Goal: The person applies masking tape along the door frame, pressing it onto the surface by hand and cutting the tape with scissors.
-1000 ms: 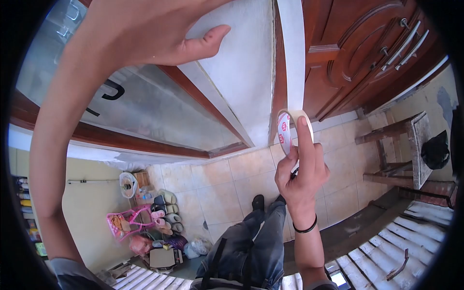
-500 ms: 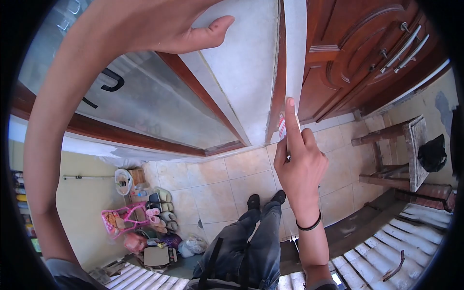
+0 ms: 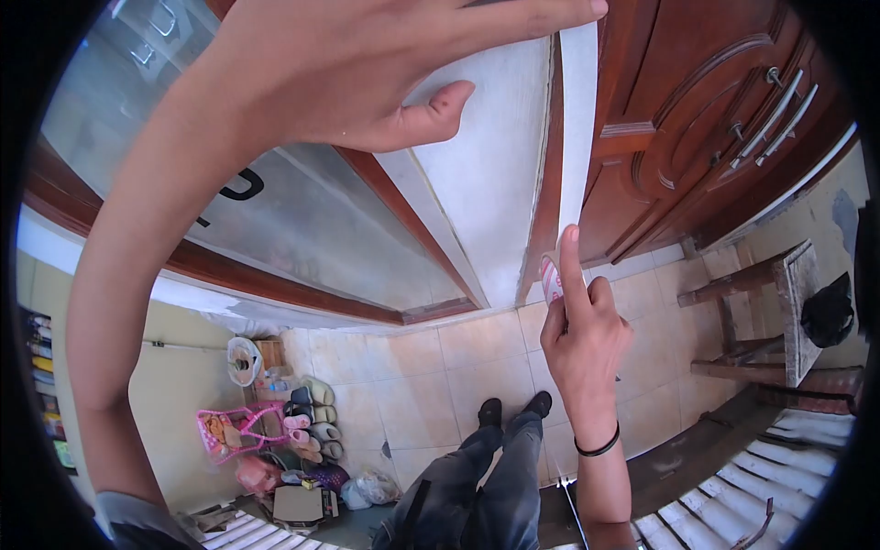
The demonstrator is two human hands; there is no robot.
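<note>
A strip of pale tape (image 3: 576, 119) runs down the edge of the brown door frame, beside the white wall panel (image 3: 490, 165). At its lower end my right hand (image 3: 585, 339) holds the tape roll (image 3: 551, 278), which is mostly hidden by the fingers. The right index finger points up along the strip and touches it. My left hand (image 3: 376, 73) reaches across the top, fingers stretched out, with a fingertip at the upper part of the strip. Its thumb is apart, and nothing is held in it.
Carved brown doors (image 3: 678, 137) with metal handles are at the upper right. A wooden table (image 3: 796, 312) bearing a black bag (image 3: 828, 310) stands at right. Shoes (image 3: 321, 412), a pink rack (image 3: 240, 431) and bags lie at lower left. A glass panel (image 3: 330, 211) is left of the white panel.
The view has shifted, so more of my left hand shows, including its outstretched finger at the tape. My right hand sits lower, its index finger still on the strip, the roll now more covered than at first.
</note>
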